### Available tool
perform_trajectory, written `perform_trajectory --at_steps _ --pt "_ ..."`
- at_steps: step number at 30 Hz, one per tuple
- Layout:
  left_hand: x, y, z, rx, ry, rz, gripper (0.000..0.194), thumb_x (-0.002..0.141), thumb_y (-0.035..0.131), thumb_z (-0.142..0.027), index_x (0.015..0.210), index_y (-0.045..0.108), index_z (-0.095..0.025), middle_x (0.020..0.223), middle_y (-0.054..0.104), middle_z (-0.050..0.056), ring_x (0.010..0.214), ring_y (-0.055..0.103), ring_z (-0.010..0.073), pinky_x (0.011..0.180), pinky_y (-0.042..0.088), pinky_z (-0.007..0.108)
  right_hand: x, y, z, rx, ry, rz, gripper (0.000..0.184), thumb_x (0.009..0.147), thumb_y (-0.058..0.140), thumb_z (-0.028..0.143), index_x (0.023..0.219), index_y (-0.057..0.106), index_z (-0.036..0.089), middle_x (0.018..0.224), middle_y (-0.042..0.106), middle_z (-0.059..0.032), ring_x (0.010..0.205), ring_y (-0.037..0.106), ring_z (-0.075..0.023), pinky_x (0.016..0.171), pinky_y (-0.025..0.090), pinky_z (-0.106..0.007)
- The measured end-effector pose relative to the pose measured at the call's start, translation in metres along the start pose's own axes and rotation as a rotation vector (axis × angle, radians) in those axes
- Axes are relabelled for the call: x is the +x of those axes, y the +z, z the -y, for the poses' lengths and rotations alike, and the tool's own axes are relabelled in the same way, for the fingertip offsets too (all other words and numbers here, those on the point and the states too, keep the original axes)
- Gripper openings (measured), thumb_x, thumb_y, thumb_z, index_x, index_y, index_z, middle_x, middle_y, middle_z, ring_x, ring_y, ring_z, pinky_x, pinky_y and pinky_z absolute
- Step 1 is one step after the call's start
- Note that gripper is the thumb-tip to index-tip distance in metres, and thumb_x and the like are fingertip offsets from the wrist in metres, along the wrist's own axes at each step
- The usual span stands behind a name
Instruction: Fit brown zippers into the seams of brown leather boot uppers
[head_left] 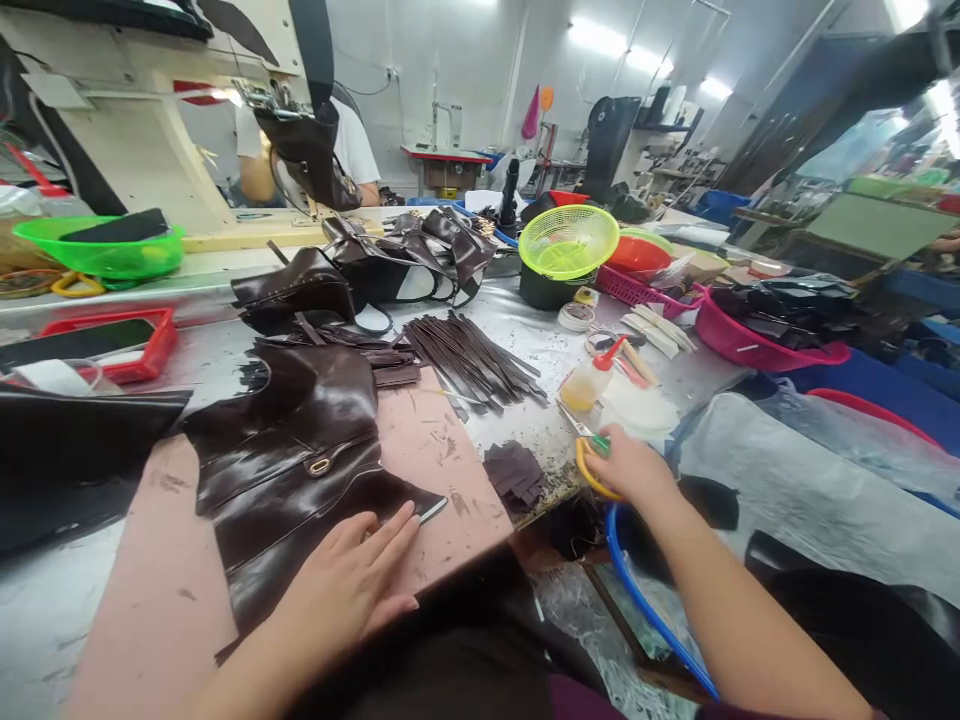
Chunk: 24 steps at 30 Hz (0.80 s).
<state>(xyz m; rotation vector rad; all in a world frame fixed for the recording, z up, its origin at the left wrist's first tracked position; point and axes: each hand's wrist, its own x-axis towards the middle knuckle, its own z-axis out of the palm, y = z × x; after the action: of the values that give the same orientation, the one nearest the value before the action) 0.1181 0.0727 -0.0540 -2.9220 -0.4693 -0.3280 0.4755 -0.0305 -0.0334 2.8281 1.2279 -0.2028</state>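
From the head: look for the brown leather (281, 450) on the pink board (457, 490), in front of the body and to the left. Spread out mostly flat, with seams, a bump or two, and a small gold ring (319, 467). Pressed down near its pointy tip by the left hand (360, 570), open, palm down, fingers out long and thumb off to the side on the board; not wrapped around anything.

At the right, see the right hand (637, 470), closed around the handles of the scissors (576, 421) near the table's edge, with the blades pointing away, close to the glue bottle (581, 388). Hard to tell how wide apart the blades are.

Beyond the board, find a fan of thin strips (472, 360), and beside the board, a pile of dark bits (514, 475). Farther back, notice a heap of bags (420, 250) and a yellow basket (568, 240).

Judging by the shine and folds, likely light, soft and bendy, a bit slick, and not easy to break, but maybe easy to scratch or crease. Best to hold the leather flat with open fingers near the tip, or lift by a wide edge with both hands. For the scissors, take the loops, never the blades.
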Motion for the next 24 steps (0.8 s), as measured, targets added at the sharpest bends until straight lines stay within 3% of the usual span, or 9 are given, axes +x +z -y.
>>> perform_trajectory --at_steps 3,6,8,10,13,15,20,24 --pt "0.002 -0.003 -0.006 -0.076 -0.076 0.023 0.043 0.084 0.045 -0.04 0.12 0.05 -0.017 0.123 0.055 0.001 0.101 0.051 0.0234 0.087 0.041 0.033 0.001 0.007 0.026 -0.018 -0.251 -0.255 0.028 0.08 0.045 0.029 0.095 0.061 0.011 0.097 0.062 -0.0186 0.086 0.06 -0.0307 0.07 0.045 -0.04" --pt "0.012 -0.002 -0.014 -0.196 -0.204 -0.011 0.032 0.08 0.042 -0.018 0.109 0.055 -0.011 0.109 0.063 0.007 0.105 0.051 0.022 0.09 0.043 0.032 -0.022 0.017 0.075 0.235 -0.839 -0.5 0.02 0.081 0.047 0.025 0.089 0.063 0.015 0.1 0.063 -0.0132 0.091 0.057 -0.0236 0.08 0.044 -0.035" --pt "0.02 0.0 -0.017 -0.263 -0.259 -0.039 0.03 0.075 0.044 -0.015 0.102 0.056 -0.01 0.101 0.064 0.01 0.099 0.055 0.0221 0.086 0.047 0.033 -0.039 0.025 0.11 0.346 -1.241 -0.479 0.017 0.082 0.047 0.022 0.087 0.063 0.017 0.092 0.065 -0.0085 0.083 0.058 -0.0184 0.075 0.045 -0.03" --pt "0.025 0.002 -0.018 -0.295 -0.279 -0.054 0.026 0.071 0.047 -0.015 0.095 0.057 -0.011 0.096 0.064 0.011 0.091 0.059 0.0222 0.08 0.05 0.034 -0.049 0.032 0.137 0.36 -1.454 -0.459 0.016 0.083 0.046 0.018 0.08 0.062 0.016 0.078 0.064 -0.0058 0.07 0.056 -0.0159 0.065 0.044 -0.028" --pt "0.027 0.004 -0.02 -0.265 -0.262 -0.11 0.016 0.073 0.048 -0.015 0.085 0.058 -0.012 0.089 0.065 0.011 0.083 0.061 0.0223 0.072 0.053 0.034 -0.05 0.039 0.155 0.445 -1.495 -0.458 0.017 0.081 0.045 0.015 0.073 0.06 0.015 0.065 0.062 -0.0046 0.062 0.054 -0.0152 0.06 0.043 -0.027" --pt "0.027 0.005 -0.022 -0.227 -0.237 -0.187 0.014 0.077 0.045 -0.014 0.079 0.058 -0.012 0.083 0.066 0.01 0.078 0.063 0.0215 0.067 0.054 0.033 -0.048 0.04 0.155 0.577 -1.464 -0.379 0.015 0.078 0.046 0.013 0.073 0.059 0.016 0.066 0.062 -0.0045 0.064 0.054 -0.0148 0.061 0.044 -0.027" --pt "0.021 -0.001 -0.028 -0.264 -0.208 -0.372 0.013 0.081 0.045 -0.012 0.079 0.058 -0.013 0.074 0.067 0.006 0.07 0.064 0.0169 0.062 0.055 0.028 -0.061 0.031 0.147 0.871 -1.295 0.052 0.011 0.071 0.053 0.008 0.073 0.058 0.018 0.07 0.06 -0.0017 0.065 0.054 -0.0123 0.059 0.044 -0.023" --pt "0.015 -0.007 -0.034 -0.309 -0.142 -0.434 0.007 0.078 0.053 -0.01 0.083 0.058 -0.012 0.076 0.068 0.005 0.074 0.065 0.0143 0.071 0.055 0.025 -0.076 0.02 0.144 0.893 -1.153 0.284 0.011 0.071 0.055 0.008 0.07 0.056 0.019 0.072 0.058 -0.0007 0.069 0.054 -0.0128 0.062 0.044 -0.024"
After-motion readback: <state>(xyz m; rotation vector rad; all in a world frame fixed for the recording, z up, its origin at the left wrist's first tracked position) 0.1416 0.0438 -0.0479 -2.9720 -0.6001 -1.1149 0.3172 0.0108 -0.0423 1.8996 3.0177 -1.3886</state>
